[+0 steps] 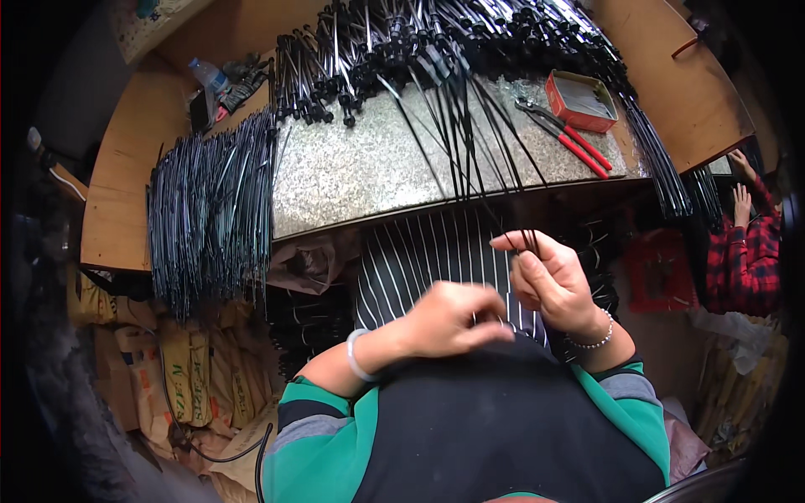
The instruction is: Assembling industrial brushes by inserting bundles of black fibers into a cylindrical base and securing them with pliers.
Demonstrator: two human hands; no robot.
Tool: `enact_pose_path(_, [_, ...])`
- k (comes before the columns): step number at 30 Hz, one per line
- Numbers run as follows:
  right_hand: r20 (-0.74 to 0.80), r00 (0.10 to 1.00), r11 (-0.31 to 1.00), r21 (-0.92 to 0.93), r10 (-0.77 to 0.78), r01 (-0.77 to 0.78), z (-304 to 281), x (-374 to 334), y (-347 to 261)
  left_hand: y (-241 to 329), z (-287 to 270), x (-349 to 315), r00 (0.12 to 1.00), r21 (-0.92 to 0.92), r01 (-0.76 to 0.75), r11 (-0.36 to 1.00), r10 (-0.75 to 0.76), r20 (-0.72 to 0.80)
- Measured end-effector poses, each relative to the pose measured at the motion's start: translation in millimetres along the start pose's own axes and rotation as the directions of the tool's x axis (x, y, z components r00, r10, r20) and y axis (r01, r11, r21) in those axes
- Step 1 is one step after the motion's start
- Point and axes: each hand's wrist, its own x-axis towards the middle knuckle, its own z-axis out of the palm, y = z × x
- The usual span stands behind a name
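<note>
My right hand (555, 283) is closed in a pinch on several thin black strips (530, 239), in front of the table's near edge. Other long black strips (465, 142) lie across the tabletop and reach over that edge towards my fingers. To its left and lower, close to my apron, my left hand (453, 320) is curled and slightly blurred. Its thumb and fingers come together near a small dark spot, and what they hold, if anything, I cannot make out. My striped-cloth lap (419, 264) lies beneath both hands.
A speckled tabletop (335, 168) carries a heap of black strips with dark knobs (369, 50). More strips (210, 210) hang over its left side. Red-handled pliers (579, 147) lie by a red box (581, 102). A person in a checked sleeve (745, 264) sits right.
</note>
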Motion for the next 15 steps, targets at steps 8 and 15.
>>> enact_pose_path(8, [0.158,0.986,0.998,-0.039,-0.048,0.055,-3,-18,-10,12,-111,76,0.533,0.494,-0.128,0.86,0.48,-0.697])
enact_pose_path(15, [0.187,0.981,0.997,0.065,-0.052,0.04,-1,-15,-7,38,-123,85,0.572,0.268,-0.319,0.909,0.41,-0.71])
